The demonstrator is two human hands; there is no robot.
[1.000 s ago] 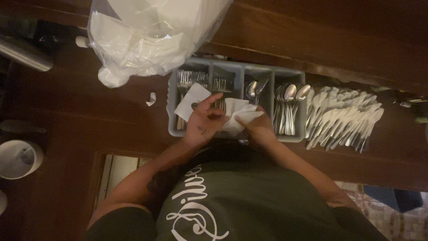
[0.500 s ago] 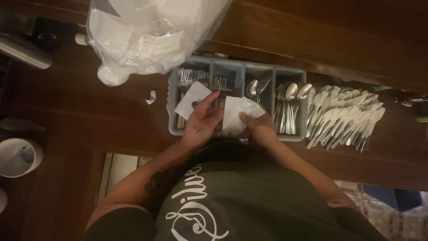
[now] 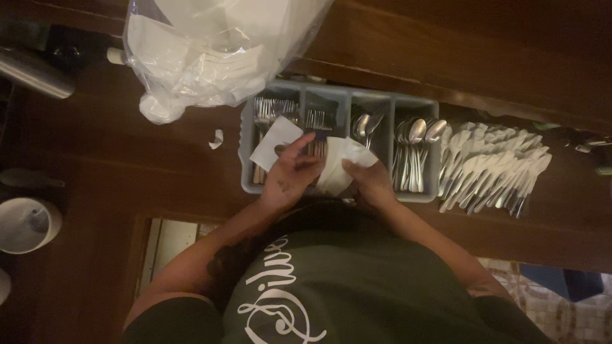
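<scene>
Both my hands work over a grey cutlery tray (image 3: 248, 185) with several compartments of forks (image 3: 271, 111) and spoons (image 3: 414, 143). My left hand (image 3: 290, 178) and my right hand (image 3: 370, 185) hold a white paper napkin (image 3: 338, 165) between them, folded around cutlery that is mostly hidden. Another white napkin (image 3: 275, 141) lies on the tray just beyond my left fingers.
A pile of napkin-wrapped cutlery rolls (image 3: 494, 169) lies right of the tray. A clear plastic bag of white napkins (image 3: 210, 51) sits at the back left. A paper scrap (image 3: 217, 139), a metal cylinder (image 3: 35, 70) and a white cup (image 3: 25, 223) are on the left of the dark wooden counter.
My hands stay over the tray, and the left fingers have shifted slightly on the napkin. Nothing else moved.
</scene>
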